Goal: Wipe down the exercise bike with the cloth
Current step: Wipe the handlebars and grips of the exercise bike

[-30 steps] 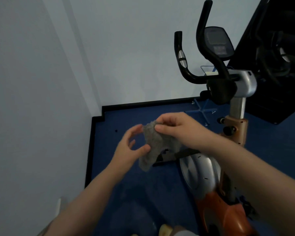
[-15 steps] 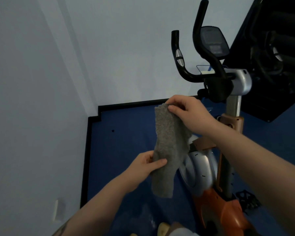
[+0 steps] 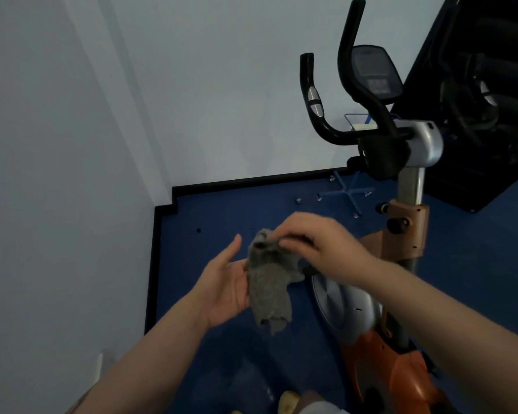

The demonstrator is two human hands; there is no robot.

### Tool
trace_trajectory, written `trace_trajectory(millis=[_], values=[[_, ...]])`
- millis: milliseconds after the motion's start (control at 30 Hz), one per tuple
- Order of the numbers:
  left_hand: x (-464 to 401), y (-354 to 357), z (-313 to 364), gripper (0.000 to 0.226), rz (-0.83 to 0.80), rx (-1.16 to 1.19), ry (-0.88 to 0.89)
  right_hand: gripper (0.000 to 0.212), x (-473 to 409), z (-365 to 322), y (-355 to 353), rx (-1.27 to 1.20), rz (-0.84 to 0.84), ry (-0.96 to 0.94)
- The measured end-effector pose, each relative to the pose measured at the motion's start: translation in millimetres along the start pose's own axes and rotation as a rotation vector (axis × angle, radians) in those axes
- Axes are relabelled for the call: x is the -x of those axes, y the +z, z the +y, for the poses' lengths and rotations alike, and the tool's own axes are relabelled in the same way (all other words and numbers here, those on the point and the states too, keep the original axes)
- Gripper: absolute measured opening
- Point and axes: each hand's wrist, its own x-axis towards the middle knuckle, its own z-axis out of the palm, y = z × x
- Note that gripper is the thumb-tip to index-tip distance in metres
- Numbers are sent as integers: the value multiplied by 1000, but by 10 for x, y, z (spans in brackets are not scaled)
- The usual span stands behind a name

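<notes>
still prep stage imo. right hand (image 3: 317,243) pinches the top of the cloth (image 3: 269,282) in mid-air, just left of the bike (image 3: 407,228), not touching it. left hand (image 3: 225,282) lies flat-open under it. next: bunch it up, reach for the handlebars (image 3: 350,94).

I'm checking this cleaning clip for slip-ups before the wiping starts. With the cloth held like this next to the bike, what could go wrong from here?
1. The right hand only pinches the top of the grey cloth, while the left hand lies flat against it, so it may slip to the blue floor.
2. The cloth hangs bunched, so a wipe might cover little surface unless it is spread.
3. The handlebars and console stand high, so they could be missed.
</notes>
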Motion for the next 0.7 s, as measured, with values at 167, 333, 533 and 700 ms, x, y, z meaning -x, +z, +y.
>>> trace_trajectory(millis=[167,333,533,700], values=[[-22,84,114,54,83,-86,78,22,256,-127,285,244,-81,-269],[-41,73,118,32,179,-325,179,25,321,-88,298,62,-9,-227],[-1,126,245,29,52,-685,168,44,248,231,175,-300,-44,232],[-78,197,236,25,146,-752,284,24,294,360,210,-359,27,261]])
